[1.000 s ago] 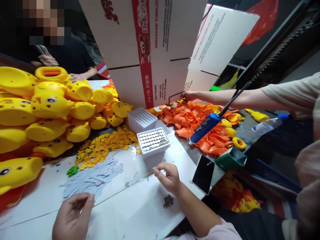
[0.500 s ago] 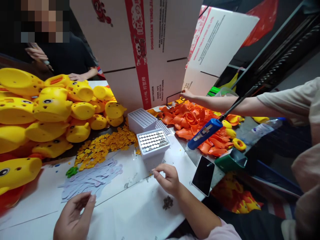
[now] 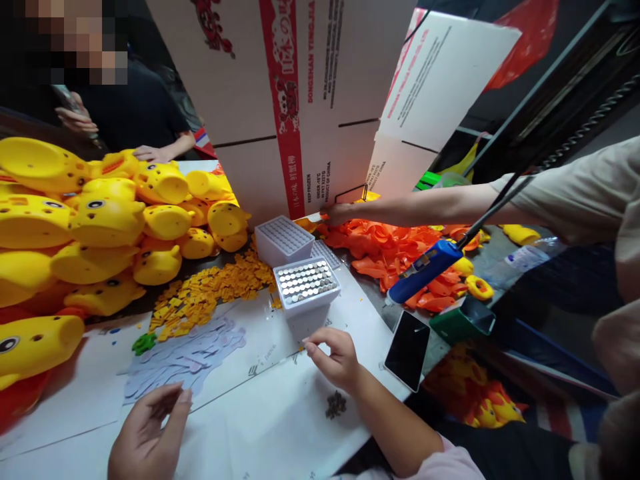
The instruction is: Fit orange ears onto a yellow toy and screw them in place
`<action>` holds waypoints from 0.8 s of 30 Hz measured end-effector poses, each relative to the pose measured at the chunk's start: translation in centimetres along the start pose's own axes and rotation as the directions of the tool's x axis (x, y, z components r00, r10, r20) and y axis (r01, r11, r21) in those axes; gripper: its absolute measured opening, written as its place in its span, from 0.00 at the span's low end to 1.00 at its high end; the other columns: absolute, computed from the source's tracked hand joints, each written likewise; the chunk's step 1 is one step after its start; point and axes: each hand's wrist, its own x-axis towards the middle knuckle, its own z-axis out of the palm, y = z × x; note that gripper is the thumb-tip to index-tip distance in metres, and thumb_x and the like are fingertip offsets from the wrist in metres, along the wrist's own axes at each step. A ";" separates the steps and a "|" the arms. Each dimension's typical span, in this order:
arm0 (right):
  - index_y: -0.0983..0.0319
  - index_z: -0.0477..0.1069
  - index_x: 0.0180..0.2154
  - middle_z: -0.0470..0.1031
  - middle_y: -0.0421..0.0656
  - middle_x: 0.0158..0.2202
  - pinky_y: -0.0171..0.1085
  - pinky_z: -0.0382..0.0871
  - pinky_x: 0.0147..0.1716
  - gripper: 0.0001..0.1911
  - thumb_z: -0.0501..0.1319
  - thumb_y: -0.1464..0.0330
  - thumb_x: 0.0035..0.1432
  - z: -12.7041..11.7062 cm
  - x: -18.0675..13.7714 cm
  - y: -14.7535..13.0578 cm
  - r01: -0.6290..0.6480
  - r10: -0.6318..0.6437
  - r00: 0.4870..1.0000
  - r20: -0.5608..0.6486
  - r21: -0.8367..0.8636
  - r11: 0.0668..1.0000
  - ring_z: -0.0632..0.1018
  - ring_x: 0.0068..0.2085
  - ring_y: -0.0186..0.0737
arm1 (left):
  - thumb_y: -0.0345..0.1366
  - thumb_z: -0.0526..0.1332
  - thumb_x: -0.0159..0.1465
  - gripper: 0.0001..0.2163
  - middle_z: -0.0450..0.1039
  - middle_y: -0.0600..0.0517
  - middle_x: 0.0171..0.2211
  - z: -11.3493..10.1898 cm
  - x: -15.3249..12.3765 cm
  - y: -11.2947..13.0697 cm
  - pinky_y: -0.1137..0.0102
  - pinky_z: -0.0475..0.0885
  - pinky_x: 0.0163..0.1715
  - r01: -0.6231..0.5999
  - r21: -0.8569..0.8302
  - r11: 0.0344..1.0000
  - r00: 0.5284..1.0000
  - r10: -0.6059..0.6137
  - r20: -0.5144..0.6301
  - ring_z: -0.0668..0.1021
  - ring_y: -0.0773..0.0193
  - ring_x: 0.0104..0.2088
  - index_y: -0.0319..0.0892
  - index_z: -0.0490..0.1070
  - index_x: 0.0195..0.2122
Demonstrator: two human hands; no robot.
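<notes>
My left hand hovers over the white table sheet at the lower left, its thumb and forefinger drawn together. What they pinch, if anything, is hidden. Farther right, my right hand is also closed in a pinch. A tiny pale spot shows at its fingertips, too small to name. Just beyond it stands a white plastic tray with rows of round silvery discs. A small heap of dark metal bits lies below my right wrist. Flat pale lilac strips are spread beyond my left hand.
Yellow toy animals are piled at left, beside small orange-yellow pieces. A blue electric screwdriver hangs over orange plastic parts. A phone lies at right. A co-worker's arm reaches in before a large carton.
The co-worker's arm at right has reached farther left over the orange parts. The hanging screwdriver has swung slightly right. Both my hands stay almost where they were.
</notes>
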 end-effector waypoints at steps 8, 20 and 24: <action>0.61 0.76 0.31 0.80 0.42 0.23 0.32 0.74 0.26 0.12 0.60 0.66 0.67 0.0 0.0 0.1 -0.008 0.009 1.000 0.014 -0.052 0.999 0.79 0.23 0.34 | 0.54 0.71 0.46 0.24 0.79 0.48 0.36 -0.3 1.0 -2.0 0.60 0.75 0.44 -0.086 0.052 0.995 0.996 0.084 0.042 0.80 0.54 0.38 0.43 0.76 0.38; 0.60 0.80 0.31 0.80 0.42 0.23 0.30 0.77 0.25 0.08 0.67 0.63 0.61 -2.2 -1.8 2.6 -0.126 0.130 0.990 0.053 -0.072 0.989 0.81 0.23 0.38 | 0.42 0.64 0.58 0.09 0.77 0.50 0.25 1.4 -0.9 0.1 0.69 0.76 0.31 -0.367 -0.013 0.930 0.930 0.367 0.017 0.78 0.62 0.27 0.42 0.76 0.31; 0.61 0.81 0.29 0.81 0.46 0.23 0.31 0.78 0.24 0.19 0.67 0.52 0.59 -2.5 -2.5 3.9 -0.218 0.225 0.973 0.041 -0.141 0.966 0.82 0.23 0.42 | 0.40 0.62 0.61 0.08 0.77 0.50 0.26 1.1 -1.1 0.7 0.70 0.76 0.31 -0.399 -0.016 0.917 0.917 0.399 0.001 0.78 0.63 0.27 0.41 0.74 0.31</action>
